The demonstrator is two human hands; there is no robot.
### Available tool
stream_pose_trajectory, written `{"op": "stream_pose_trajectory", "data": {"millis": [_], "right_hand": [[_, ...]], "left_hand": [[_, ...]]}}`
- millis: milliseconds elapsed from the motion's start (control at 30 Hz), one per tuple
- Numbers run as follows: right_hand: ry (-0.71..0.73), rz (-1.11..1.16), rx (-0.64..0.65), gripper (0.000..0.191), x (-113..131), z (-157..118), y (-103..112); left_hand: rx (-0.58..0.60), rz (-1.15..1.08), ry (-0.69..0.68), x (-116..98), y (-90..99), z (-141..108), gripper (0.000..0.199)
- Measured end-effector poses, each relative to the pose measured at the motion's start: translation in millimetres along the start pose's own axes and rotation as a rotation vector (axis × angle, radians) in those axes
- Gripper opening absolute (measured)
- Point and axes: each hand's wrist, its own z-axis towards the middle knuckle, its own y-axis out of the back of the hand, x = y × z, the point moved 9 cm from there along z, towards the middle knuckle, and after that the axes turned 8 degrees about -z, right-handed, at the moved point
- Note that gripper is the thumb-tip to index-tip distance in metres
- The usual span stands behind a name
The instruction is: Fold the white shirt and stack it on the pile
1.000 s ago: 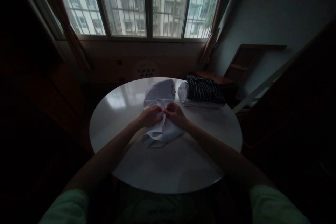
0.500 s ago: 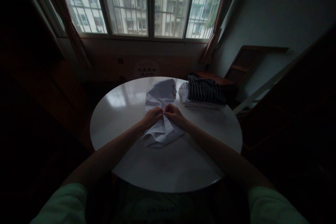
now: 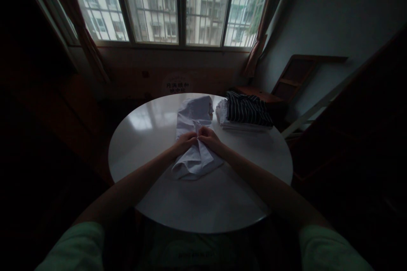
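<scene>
A light-coloured cloth garment (image 3: 194, 110) lies lengthwise on the round white table (image 3: 143, 148), its near part creased and spread toward me. Over its middle, my left hand (image 3: 187, 139) pinches the fabric with closed fingers. My right hand (image 3: 208, 136) grips the same fabric just beside it, and the fingertips of both hands meet. Folds run from the pinched spot toward the near hem. The fingertips and whatever small part of the cloth lies between them are too dark to make out.
A folded black-and-white striped cloth (image 3: 248, 109) rests on folded white cloth (image 3: 222, 114) at the table's back right. Behind the table are a barred window (image 3: 152, 8) and curtains. A wooden chair (image 3: 294, 76) stands at the right by the wall.
</scene>
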Motion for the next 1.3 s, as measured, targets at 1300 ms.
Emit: {"op": "stream_pose_trajectory", "data": {"millis": [1300], "right_hand": [[0.037,0.085,-0.020,0.015,-9.6,4.3,7.9]], "left_hand": [[0.073,-0.062,0.015,3.6,-2.5,-3.8,0.035]]}}
